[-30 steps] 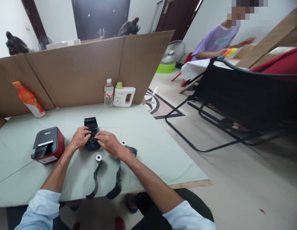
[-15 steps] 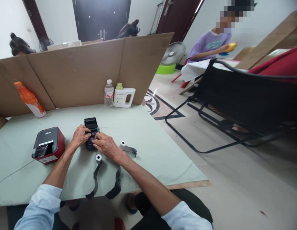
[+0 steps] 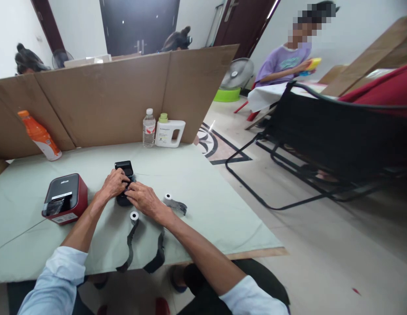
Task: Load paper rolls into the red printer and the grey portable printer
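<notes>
Sleeves: both forearms reach in from the bottom edge; the light blue cuffs are cut off there.
Paper rolls: one small roll (image 3: 135, 215) lies just before the hands, its dark strip trailing over the table edge; another (image 3: 168, 197) lies right of them.
Right hand (image 3: 143, 200): fingers bent down onto the small black printer (image 3: 124, 183), covering its front.
Left hand (image 3: 112, 186): curled against the printer's left side; whether it truly grips cannot be told.
Printer: mid-table on the green cloth (image 3: 203, 197), lid raised; its inside is hidden.
Red label printer (image 3: 64, 199): left, apart.
Change: both hands have closed further over the printer since a second ago.
Far: orange bottle (image 3: 39, 135), water bottle (image 3: 149, 127), white jug (image 3: 169, 131) along the cardboard screen (image 3: 108, 96).
</notes>
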`<state>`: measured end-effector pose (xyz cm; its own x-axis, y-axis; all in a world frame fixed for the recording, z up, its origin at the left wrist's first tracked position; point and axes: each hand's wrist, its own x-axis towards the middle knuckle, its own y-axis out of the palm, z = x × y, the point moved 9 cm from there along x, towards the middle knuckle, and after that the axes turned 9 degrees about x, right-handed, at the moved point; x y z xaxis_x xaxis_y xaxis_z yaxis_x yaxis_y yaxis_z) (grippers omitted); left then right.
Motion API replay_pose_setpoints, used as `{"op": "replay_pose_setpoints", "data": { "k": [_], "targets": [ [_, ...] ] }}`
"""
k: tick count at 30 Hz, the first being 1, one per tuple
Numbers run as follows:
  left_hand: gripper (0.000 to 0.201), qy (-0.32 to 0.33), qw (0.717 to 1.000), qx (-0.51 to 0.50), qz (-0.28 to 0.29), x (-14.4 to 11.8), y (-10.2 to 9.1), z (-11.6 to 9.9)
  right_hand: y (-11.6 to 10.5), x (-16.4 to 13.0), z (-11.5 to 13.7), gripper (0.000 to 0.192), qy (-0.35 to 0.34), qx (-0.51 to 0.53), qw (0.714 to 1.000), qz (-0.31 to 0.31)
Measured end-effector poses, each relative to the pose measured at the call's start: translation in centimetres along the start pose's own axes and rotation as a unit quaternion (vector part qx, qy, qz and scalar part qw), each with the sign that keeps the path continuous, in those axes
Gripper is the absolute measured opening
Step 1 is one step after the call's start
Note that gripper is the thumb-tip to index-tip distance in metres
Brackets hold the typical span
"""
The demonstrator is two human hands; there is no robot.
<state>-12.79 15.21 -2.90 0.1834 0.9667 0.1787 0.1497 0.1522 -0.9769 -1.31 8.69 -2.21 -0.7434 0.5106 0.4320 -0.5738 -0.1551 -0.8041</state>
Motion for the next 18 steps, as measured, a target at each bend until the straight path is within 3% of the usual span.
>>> {"op": "replay_pose_setpoints", "data": {
  "k": [4, 6, 9, 12, 18],
  "targets": [
    [0.038, -0.106, 0.971, -0.028, -0.213, -1.1, -3.7, 3.0, 0.0, 0.0, -0.1, 0.014, 0.010, 0.000, 1.000, 0.008],
    [0.053, -0.139, 0.955, -0.062, -0.256, -1.1, -4.0, 4.6, -0.1, 0.0, -0.1, 0.013, 0.011, 0.002, 1.000, 0.007],
    [0.067, -0.140, 0.953, -0.165, -0.211, 0.2, -2.3, 6.1, -0.2, 0.0, 0.0, 0.015, 0.014, 0.000, 1.000, 0.002],
    [0.060, -0.125, 0.947, -0.238, -0.175, 0.7, -1.3, 6.2, -0.2, -0.1, 0.0, 0.017, 0.017, -0.002, 1.000, 0.000],
    [0.046, -0.023, 0.960, -0.218, -0.175, -3.0, -2.9, 3.3, 0.1, 0.0, 0.0, 0.016, 0.015, -0.007, 1.000, 0.004]
  ]
}}
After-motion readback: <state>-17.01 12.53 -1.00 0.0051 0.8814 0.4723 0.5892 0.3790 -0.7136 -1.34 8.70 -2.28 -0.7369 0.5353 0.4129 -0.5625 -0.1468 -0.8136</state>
